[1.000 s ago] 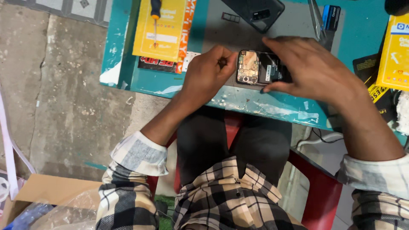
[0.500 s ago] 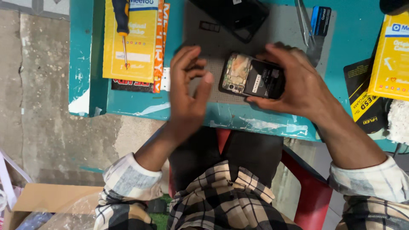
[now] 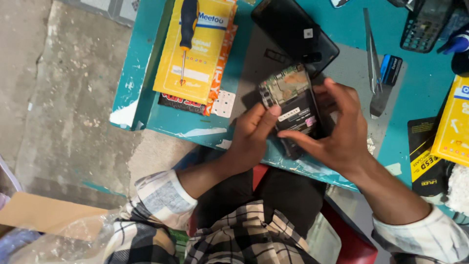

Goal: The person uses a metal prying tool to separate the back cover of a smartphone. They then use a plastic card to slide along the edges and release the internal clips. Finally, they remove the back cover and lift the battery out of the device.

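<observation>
An opened phone (image 3: 291, 105) is held between the left hand (image 3: 249, 139) on its left and the right hand (image 3: 337, 129) on its right, above the near edge of the table (image 3: 146, 105). A back cover (image 3: 295, 34) lies just behind it on a mat (image 3: 342, 66). To the left, a screwdriver (image 3: 187, 29) rests on a stack of packets (image 3: 198, 58). Tweezers (image 3: 372, 56) lie on the mat to the right, a small box (image 3: 391, 69) beside them. More packets (image 3: 452, 127) are placed at the far right.
</observation>
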A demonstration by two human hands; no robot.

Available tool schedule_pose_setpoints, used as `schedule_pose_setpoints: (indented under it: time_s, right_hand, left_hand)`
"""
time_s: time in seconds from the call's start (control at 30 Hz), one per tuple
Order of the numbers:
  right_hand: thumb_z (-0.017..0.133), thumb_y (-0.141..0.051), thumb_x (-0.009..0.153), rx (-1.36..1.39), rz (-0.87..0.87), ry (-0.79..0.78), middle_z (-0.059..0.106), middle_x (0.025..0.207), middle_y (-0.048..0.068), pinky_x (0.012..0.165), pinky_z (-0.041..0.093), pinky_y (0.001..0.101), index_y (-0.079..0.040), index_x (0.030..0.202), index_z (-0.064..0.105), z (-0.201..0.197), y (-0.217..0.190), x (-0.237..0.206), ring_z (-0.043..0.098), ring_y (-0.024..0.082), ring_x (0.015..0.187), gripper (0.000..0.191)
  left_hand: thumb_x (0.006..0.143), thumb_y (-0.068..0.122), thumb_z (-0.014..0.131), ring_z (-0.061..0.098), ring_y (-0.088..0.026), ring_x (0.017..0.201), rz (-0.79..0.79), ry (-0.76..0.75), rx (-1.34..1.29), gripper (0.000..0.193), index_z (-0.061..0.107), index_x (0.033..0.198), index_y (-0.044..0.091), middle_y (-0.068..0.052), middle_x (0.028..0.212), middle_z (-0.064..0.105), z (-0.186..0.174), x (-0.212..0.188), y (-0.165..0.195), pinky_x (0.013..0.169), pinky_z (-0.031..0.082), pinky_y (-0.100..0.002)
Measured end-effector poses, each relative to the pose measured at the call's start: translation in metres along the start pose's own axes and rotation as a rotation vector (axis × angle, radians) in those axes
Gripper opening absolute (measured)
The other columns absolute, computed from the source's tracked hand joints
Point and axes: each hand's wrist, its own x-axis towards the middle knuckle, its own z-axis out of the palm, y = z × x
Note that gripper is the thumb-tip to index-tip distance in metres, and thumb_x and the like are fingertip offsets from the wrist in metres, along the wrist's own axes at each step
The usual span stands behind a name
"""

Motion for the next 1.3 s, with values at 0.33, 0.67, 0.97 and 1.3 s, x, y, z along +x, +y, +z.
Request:
schedule_pose_setpoints:
  time_s: [0.33, 0.67, 0.97, 1.3]
  right_hand:
    - [0.071, 0.006, 0.096, 0.846, 0.491, -0.085, 0.067, 0.125, 0.019, 0.095, 0.063, 0.0316, 0.005, 0.150, 0.040, 0.009, 0.026, -0.012, 0.071, 0.020, 0.113, 0.062]
    - [0.066, 0.007, 0.105, 0.935, 0.579, -0.014, 0.070, 0.122, 0.020, 0.103, 0.059, 0.0307, 0.009, 0.146, 0.051, 0.009, 0.039, -0.015, 0.070, 0.018, 0.112, 0.044]
    - [0.069, 0.002, 0.106, 0.925, 0.598, 0.048, 0.071, 0.118, 0.019, 0.101, 0.058, 0.0294, 0.009, 0.143, 0.052, 0.013, 0.040, -0.019, 0.070, 0.016, 0.107, 0.041]
    - [0.067, 0.002, 0.105, 0.916, 0.613, 0.031, 0.071, 0.119, 0.018, 0.087, 0.061, 0.0276, 0.010, 0.142, 0.053, 0.013, 0.037, -0.016, 0.071, 0.016, 0.102, 0.041]
  left_hand:
    - [0.117, 0.035, 0.042, 0.063, -0.007, 0.101, 0.115, -0.044, 0.160, 0.040, 0.058, 0.129, 0.000, -0.005, 0.110, 0.069, 0.001, 0.001, 0.031, 0.088, 0.054, -0.025]
    - [0.117, 0.030, 0.044, 0.061, -0.004, 0.099, 0.051, -0.105, 0.089, 0.039, 0.050, 0.141, 0.000, -0.004, 0.111, 0.068, 0.000, 0.002, 0.029, 0.086, 0.054, -0.022]
    - [0.115, 0.019, 0.053, 0.062, -0.008, 0.119, 0.011, -0.195, -0.249, 0.050, 0.032, 0.156, -0.001, -0.009, 0.134, 0.064, 0.003, 0.003, 0.021, 0.100, 0.055, -0.025]
    - [0.118, 0.021, 0.052, 0.062, -0.008, 0.113, 0.037, -0.193, -0.209, 0.048, 0.033, 0.154, -0.004, -0.013, 0.128, 0.063, 0.003, 0.005, 0.022, 0.098, 0.055, -0.025]
